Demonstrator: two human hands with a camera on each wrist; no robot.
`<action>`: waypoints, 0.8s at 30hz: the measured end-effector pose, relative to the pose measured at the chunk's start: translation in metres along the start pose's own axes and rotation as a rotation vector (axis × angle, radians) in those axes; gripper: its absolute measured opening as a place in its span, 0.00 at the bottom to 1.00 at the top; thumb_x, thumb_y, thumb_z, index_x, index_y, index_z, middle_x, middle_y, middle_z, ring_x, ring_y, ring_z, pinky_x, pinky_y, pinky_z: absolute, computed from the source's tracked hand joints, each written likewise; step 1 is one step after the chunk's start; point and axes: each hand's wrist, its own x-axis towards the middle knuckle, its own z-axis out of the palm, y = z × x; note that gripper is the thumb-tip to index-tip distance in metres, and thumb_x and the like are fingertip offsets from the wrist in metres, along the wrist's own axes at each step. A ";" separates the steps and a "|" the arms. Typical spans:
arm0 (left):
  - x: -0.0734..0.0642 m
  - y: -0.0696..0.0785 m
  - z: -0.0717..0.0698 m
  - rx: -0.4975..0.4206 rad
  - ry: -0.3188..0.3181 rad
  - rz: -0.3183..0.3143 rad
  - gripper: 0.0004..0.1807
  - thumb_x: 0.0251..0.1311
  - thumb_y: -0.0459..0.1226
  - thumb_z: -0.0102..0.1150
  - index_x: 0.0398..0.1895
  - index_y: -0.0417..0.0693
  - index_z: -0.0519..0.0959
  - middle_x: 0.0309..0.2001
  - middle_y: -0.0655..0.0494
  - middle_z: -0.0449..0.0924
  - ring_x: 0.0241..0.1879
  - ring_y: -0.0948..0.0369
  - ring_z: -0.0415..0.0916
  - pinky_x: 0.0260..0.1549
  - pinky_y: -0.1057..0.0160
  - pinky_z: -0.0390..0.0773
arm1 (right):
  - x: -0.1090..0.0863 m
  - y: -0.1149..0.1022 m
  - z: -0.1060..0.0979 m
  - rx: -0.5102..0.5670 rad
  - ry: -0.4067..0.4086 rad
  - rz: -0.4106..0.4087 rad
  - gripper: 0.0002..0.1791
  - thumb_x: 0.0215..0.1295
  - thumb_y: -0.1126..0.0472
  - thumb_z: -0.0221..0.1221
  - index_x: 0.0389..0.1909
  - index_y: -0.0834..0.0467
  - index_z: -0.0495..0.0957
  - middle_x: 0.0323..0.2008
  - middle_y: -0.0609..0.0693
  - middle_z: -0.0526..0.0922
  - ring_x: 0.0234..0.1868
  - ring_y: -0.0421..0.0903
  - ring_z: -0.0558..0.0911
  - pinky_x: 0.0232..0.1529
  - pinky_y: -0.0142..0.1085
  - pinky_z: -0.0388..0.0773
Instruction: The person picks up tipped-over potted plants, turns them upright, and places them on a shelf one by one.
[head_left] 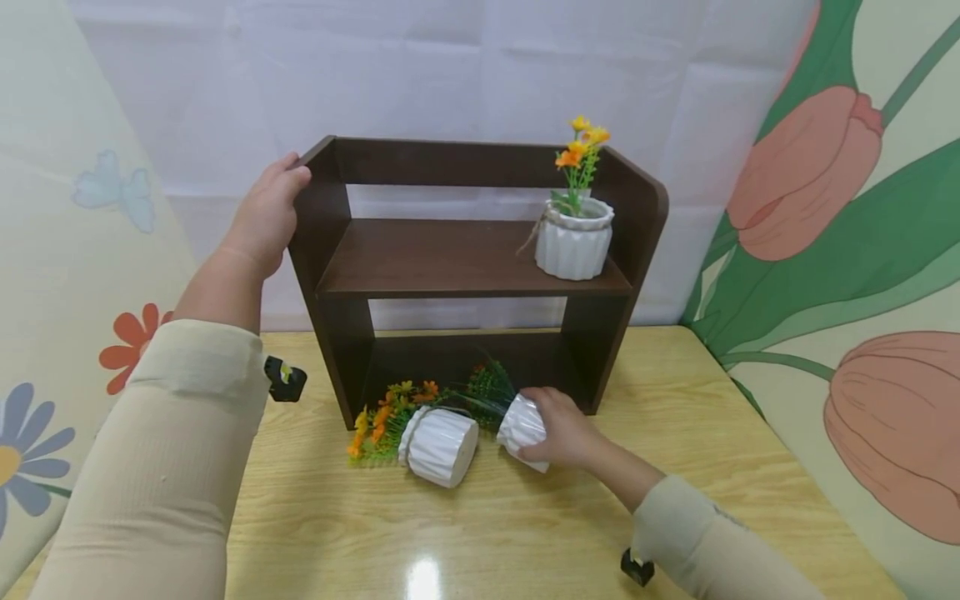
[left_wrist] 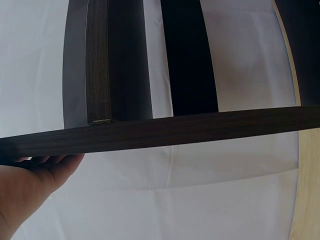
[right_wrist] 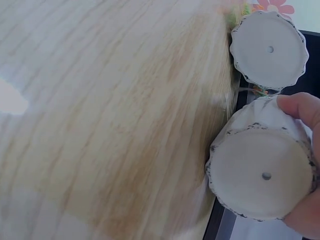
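My left hand [head_left: 272, 204] grips the upper edge of the side panel of a dark brown two-tier shelf [head_left: 480, 257]. In the left wrist view part of that hand [left_wrist: 37, 182] is hidden behind the panel [left_wrist: 200, 127]. With thumb and fingers around it, my right hand [head_left: 564, 429] holds a white fluted flowerpot [head_left: 522, 432] that lies tilted at the shelf's foot, its greenery pointing toward the shelf. The right wrist view shows this pot's round base [right_wrist: 260, 172] with a small hole. Just left of it, another white flowerpot [head_left: 441, 446] with orange and yellow flowers lies on its side.
On the right of the upper tier stands an upright white flowerpot [head_left: 574, 242] with yellow-orange flowers and twine round its rim. The shelf stands on a wood-grain table [head_left: 360, 533] before a white cloth [head_left: 480, 67]. A tulip-painted wall [head_left: 847, 275] borders the right side.
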 end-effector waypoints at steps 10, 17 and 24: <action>-0.001 0.000 -0.001 -0.005 -0.003 0.009 0.34 0.73 0.58 0.25 0.79 0.66 0.38 0.81 0.61 0.30 0.79 0.55 0.27 0.76 0.44 0.37 | -0.008 0.011 0.002 0.075 0.069 0.002 0.46 0.42 0.54 0.74 0.66 0.61 0.68 0.64 0.61 0.71 0.63 0.59 0.71 0.62 0.55 0.71; -0.001 0.002 -0.001 -0.016 0.000 0.003 0.34 0.73 0.58 0.25 0.79 0.66 0.38 0.81 0.61 0.31 0.79 0.55 0.28 0.76 0.45 0.37 | -0.014 0.019 0.002 0.115 0.121 -0.049 0.47 0.42 0.54 0.74 0.65 0.63 0.67 0.62 0.62 0.73 0.61 0.58 0.73 0.60 0.54 0.72; 0.001 0.001 -0.001 -0.016 -0.002 0.008 0.34 0.73 0.57 0.25 0.79 0.65 0.38 0.81 0.60 0.31 0.79 0.55 0.28 0.76 0.46 0.37 | -0.018 0.030 0.005 0.184 0.169 -0.057 0.47 0.40 0.57 0.75 0.65 0.64 0.67 0.61 0.62 0.73 0.60 0.57 0.74 0.59 0.52 0.73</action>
